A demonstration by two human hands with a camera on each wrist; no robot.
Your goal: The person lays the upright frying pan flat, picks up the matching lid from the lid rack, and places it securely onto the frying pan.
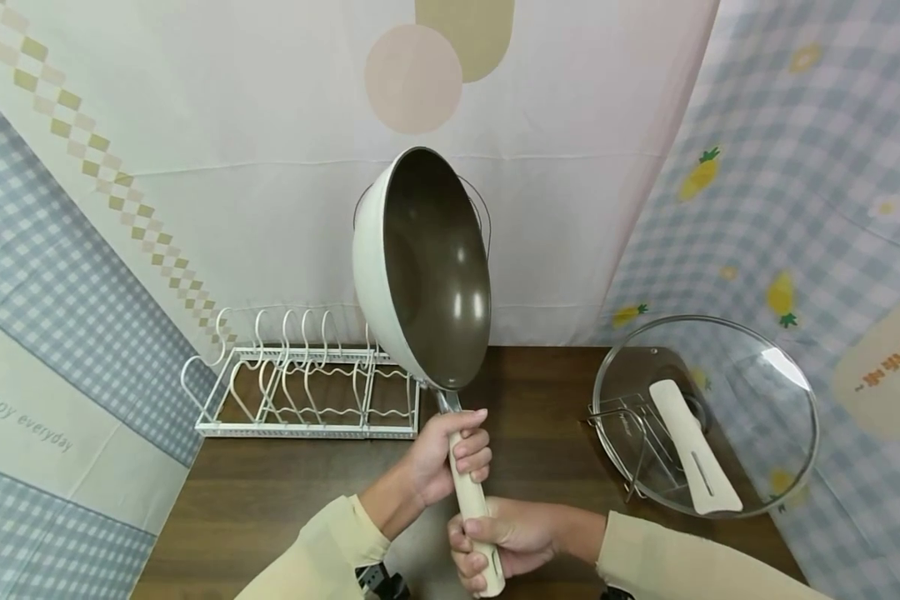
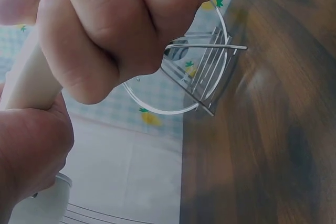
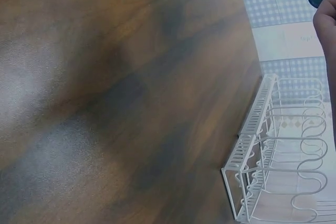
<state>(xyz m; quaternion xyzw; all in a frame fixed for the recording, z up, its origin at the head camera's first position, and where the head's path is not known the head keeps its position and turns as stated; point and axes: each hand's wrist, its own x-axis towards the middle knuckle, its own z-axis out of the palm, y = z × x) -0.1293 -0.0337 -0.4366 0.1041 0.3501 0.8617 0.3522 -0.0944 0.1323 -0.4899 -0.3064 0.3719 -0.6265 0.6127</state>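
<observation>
A deep white wok (image 1: 438, 267) with a brown inside is held up on its side, its opening facing right. Its cream handle (image 1: 467, 487) runs down toward the front. My left hand (image 1: 450, 454) grips the handle close to the wok, thumb along the top. Lower down, my right hand (image 1: 506, 537) is wrapped round the handle's end. In the left wrist view, part of the wok (image 2: 44, 203) shows at the lower left, and fingers curl round the handle (image 2: 34, 74).
A white wire rack (image 1: 307, 432) stands at the left of the wooden table (image 1: 285, 492). To the right, a glass lid (image 1: 816, 417) with a cream handle leans upright in a metal stand (image 1: 637, 425). Thin wire loops (image 1: 487, 212) show behind the wok. Cloth hangs round the back and sides.
</observation>
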